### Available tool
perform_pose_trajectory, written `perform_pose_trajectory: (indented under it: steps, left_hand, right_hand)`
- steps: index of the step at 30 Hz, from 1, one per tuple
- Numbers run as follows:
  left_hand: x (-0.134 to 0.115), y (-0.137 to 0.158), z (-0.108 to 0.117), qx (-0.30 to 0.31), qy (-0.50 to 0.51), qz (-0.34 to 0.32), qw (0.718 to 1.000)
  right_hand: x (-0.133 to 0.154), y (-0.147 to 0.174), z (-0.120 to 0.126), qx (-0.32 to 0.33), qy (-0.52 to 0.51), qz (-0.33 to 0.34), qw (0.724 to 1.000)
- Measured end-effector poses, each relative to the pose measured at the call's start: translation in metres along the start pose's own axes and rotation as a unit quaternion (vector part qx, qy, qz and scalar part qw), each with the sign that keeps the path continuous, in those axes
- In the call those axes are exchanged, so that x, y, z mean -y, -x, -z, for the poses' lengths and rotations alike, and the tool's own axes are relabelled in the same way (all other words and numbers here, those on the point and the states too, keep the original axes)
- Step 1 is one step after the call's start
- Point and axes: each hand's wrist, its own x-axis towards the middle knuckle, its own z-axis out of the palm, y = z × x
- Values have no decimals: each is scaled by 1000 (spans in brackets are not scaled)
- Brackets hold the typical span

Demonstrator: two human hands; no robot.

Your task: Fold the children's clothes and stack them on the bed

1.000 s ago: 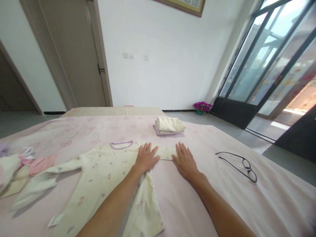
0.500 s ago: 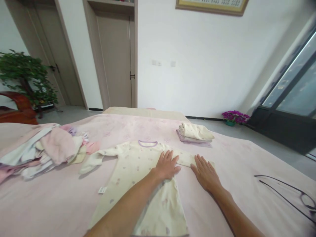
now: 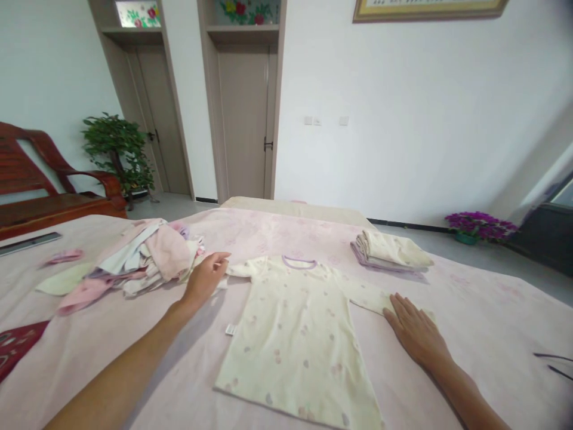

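A cream long-sleeved child's top [image 3: 299,328] with small prints and a purple-edged neckline lies spread out flat. My right hand [image 3: 414,328] rests flat on the end of its right-side sleeve, fingers stretched. Over at the left-side sleeve, my left hand [image 3: 206,279] is at the cuff end with its fingers extended toward the top. Most of that cuff is hidden behind the hand, so whether the fingers touch it is unclear. A white label [image 3: 231,329] sticks out from the top's side seam.
A heap of mixed clothes [image 3: 147,257] lies left of my left hand. Folded clothes [image 3: 391,251] are stacked at the back right. Glasses [image 3: 555,361] show at the right edge, and a dark red printed item [image 3: 20,346] at the left. A pink floral sheet [image 3: 474,334] covers the surface.
My left hand has moved left from the top's right shoulder to the left-side sleeve. My right hand stays on the other sleeve. The view has turned left.
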Motion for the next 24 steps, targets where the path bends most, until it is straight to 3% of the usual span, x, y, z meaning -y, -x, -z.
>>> perform_pose_trajectory:
  steps: [4,7,10,13,15,17,20,24]
  left_hand:
    - [44,-8,27,103,-96,23,990]
    - [55,-3,25,96,-198,-2,976]
    - [52,-1,21,90,-245,22,965]
    - [42,-3,25,32,-250,15,968]
    - [36,-4,33,-46,-303,-52,951]
    - [35,-3,42,-76,-360,-123,922]
    - [44,-3,54,11,-376,-165,912]
    - [66,-12,73,221,-266,-118,931]
  right_hand:
    - [1,-3,2,8,-23,-16,1000]
    - [0,-4,2,7,-25,-20,999]
    - [-2,-5,1,13,-28,-28,999]
    - [-3,-6,0,16,-36,-38,998]
    - [-3,-6,0,15,-40,-43,998]
    - [-2,-7,2,14,-45,-47,998]
    - [0,-8,5,17,-56,-60,996]
    - [0,-10,4,17,-63,-66,996]
